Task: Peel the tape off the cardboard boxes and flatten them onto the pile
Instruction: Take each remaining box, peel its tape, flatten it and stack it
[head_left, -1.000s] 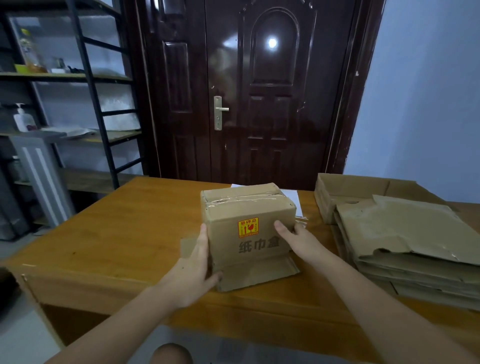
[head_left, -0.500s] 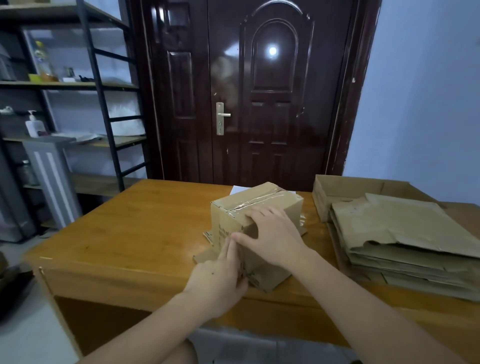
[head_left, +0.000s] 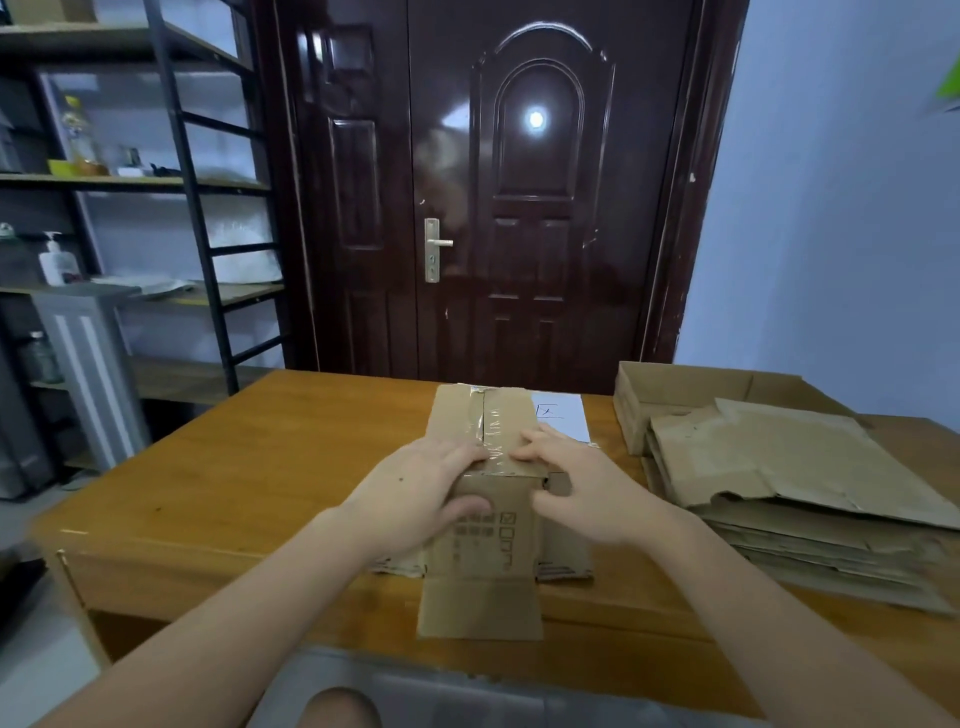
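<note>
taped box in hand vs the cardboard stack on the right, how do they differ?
The brown taped cardboard box stands assembled as a closed volume; the pile of flattened brown cardboard lies collapsed in layers. Clear tape runs along the box's top seam; whether the pile's sheets carry tape is unclear. The left hand and right hand are on the box; nothing touches the pile. Both rest on the wooden table.

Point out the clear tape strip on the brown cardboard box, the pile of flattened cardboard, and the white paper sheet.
Clear tape strip on the brown cardboard box (head_left: 492, 434): head view, on the top seam.
Pile of flattened cardboard (head_left: 789, 462): head view, top sheet.
White paper sheet (head_left: 563, 421): head view, visible centre.
</note>
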